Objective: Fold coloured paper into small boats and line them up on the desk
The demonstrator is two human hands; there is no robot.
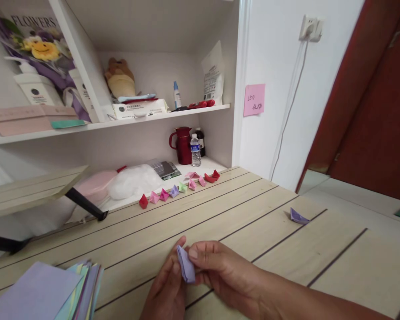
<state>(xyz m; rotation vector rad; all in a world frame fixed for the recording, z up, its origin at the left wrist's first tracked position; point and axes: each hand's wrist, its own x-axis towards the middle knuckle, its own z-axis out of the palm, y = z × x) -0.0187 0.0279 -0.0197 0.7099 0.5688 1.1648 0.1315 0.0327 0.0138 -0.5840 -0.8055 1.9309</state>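
Note:
A small folded piece of purple paper (186, 266) is held between my two hands, just above the striped wooden table (246, 213). My left hand (168, 282) pinches it from the left, its thumb against the paper's lower edge. On the other side, the thumb and fingers of my right hand (220, 271) grip its right edge. The paper is folded into thick layers; its far side is hidden by my fingers. A purple paper boat (299, 216) sits alone on the table to the right.
Several small folded paper boats, such as a red one (143, 201), line the table's back edge. A stack of coloured paper (36, 289) lies front left. A small raised stand (30, 186) is at left. Behind are shelves (173, 113), a red jug (184, 146) and a water bottle (195, 151).

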